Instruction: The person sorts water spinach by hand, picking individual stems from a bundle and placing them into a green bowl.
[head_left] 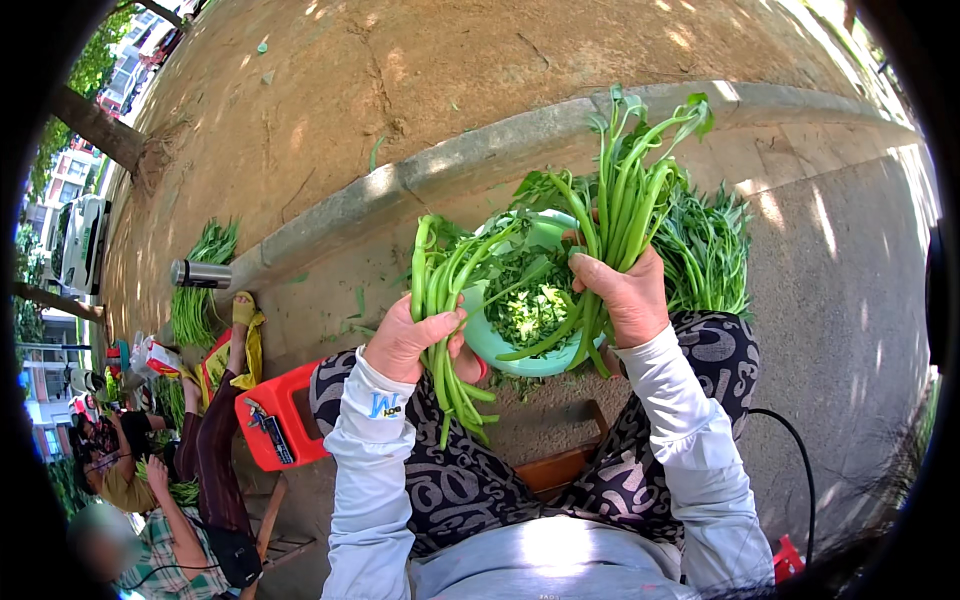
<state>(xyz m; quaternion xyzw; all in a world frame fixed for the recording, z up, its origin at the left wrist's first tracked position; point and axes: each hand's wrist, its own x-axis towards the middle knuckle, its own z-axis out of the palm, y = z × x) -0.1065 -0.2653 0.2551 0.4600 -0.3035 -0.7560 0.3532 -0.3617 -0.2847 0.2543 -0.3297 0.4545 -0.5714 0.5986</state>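
My left hand (415, 340) is closed round a bunch of green hollow-stemmed leafy greens, likely water spinach (437, 285), with cut stems hanging below the fist. A second, thicker bunch of the same greens (625, 205) is gripped in my right hand (625, 295), its stems pointing up and away from me. Between and beyond the hands stands a pale green plastic basin (545, 365). Inside it lie leaves and short chopped stem pieces (535, 312). My hands partly cover the basin's two sides.
A heap of greens (705, 250) lies right of the basin. On the left are a red plastic stool (270, 415) with small tools on it, a metal flask (200, 274) and more greens (200, 320). Other people (180, 530) sit at the far left. A concrete kerb (440, 160) runs behind.
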